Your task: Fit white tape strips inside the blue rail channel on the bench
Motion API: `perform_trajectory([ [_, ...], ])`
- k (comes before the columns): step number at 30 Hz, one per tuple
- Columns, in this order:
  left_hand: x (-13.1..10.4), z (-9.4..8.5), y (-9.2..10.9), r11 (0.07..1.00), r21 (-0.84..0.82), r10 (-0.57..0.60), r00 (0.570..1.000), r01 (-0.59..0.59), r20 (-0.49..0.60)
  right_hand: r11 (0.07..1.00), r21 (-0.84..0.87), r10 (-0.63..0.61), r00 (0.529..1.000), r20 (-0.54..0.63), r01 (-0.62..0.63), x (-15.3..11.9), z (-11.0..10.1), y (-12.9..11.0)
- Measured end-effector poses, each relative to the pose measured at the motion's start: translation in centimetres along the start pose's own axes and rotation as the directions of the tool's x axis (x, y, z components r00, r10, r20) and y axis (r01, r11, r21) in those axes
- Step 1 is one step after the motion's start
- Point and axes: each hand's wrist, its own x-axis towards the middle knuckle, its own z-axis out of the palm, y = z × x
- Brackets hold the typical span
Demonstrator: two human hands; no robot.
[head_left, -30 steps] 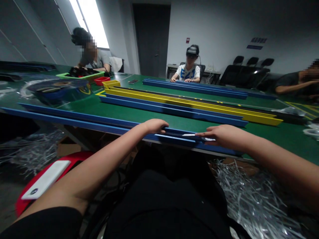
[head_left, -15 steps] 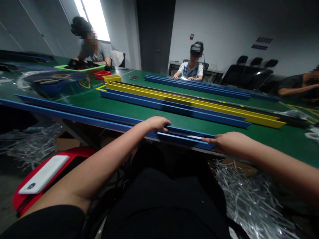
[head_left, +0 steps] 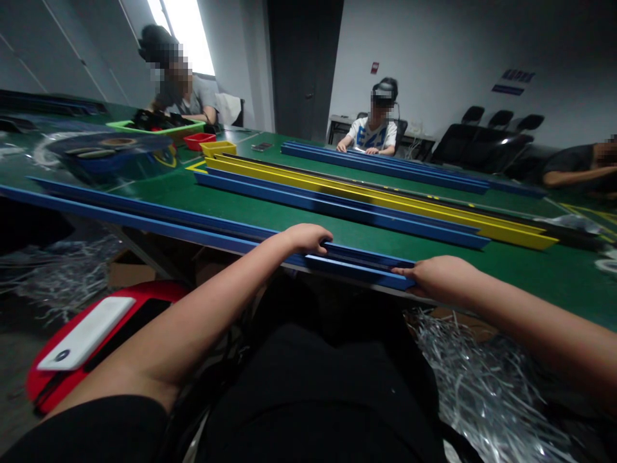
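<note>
A long blue channel strip (head_left: 202, 226) with raised edges and a dark inner groove lies along the near edge of the green table (head_left: 530, 289). My left hand (head_left: 309, 238) is curled over it right of its middle, its fingertips partly hidden by the hand. At the strip's right end, my right hand (head_left: 441, 276) grips the end, with the index finger laid into the groove and the other fingers under the near side. Both hands are closed on the strip.
Beyond lie another blue channel (head_left: 337, 209), a yellow channel (head_left: 520, 235) and more blue channels (head_left: 385, 168). Small yellow (head_left: 218, 149) and red (head_left: 198, 141) bins and a green tray (head_left: 193, 128) stand back left. A red stool (head_left: 144, 292) holds a white phone (head_left: 87, 334). Three people sit around.
A pale patch in the groove beside my right fingertip no longer shows. Both hands keep nearly the same place on the strip; the view has shifted slightly.
</note>
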Motion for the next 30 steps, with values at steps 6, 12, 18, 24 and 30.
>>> perform_trajectory([
  [6, -0.1, 0.0, -0.1, 1.0, -0.018, 0.003, 1.0, -0.004, -0.008, 1.0, 0.002, 0.028, 0.998, 0.051, -0.028, 0.2, -0.4, -0.5],
  [12, -0.1, 0.1, -0.2, 1.0, -0.021, 0.0, 1.0, 0.0, -0.002, 0.998, -0.031, 0.054, 0.994, 0.093, -0.052, 0.5, -1.1, -1.3],
  [18, 0.1, 0.1, -0.3, 1.0, -0.005, -0.001, 1.0, 0.001, -0.002, 0.997, -0.003, 0.077, 0.99, 0.118, -0.077, 0.7, -1.3, -1.6],
  [24, 0.2, -0.1, 0.1, 1.0, -0.018, -0.011, 1.0, 0.012, 0.019, 0.995, 0.018, 0.091, 0.988, 0.123, -0.094, 0.6, -1.1, -1.6],
  [30, 0.9, -0.2, 0.9, 0.999, -0.028, -0.042, 0.997, 0.043, 0.06, 0.991, 0.049, 0.117, 0.986, 0.119, -0.123, 0.6, -1.0, -1.8],
])
